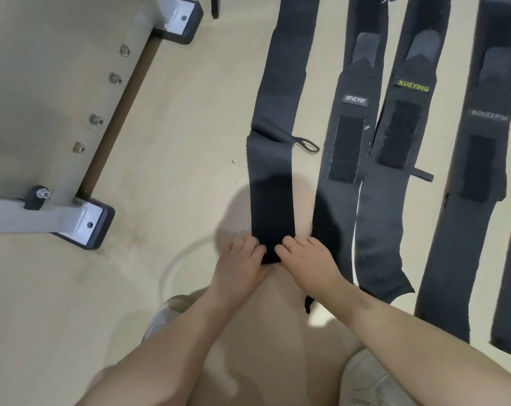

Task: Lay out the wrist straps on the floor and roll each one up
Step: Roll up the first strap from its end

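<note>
At floor level, directly below you, your left hand [242, 256] and right hand [304, 257] meet on the near end of the leftmost strap [273, 183]. Fingers of both hands curl onto that end and pinch it; your fingertips cover the edge itself, so whether a first turn has formed cannot be confirmed, though the dark thickened edge between your hands appears to be a fold. This strap runs away from you along the beige floor [175, 142], with a kink and a thumb loop [307, 145] partway up; its far end is cut off by the top of the frame.

To your right lie three more black straps, flat and roughly parallel: one labelled MCYO [355, 100], one labelled XUEYING [413, 86] just beside it and overlapping its edge, and one labelled BOKEERSI [488, 117] set apart. Their far ends are also out of view. A further dark piece at the right border is too cropped to identify.

To your left stands a grey metal frame [81, 118] with black-capped feet. Your shoes [163, 315] show below, partly hidden by your forearms.
</note>
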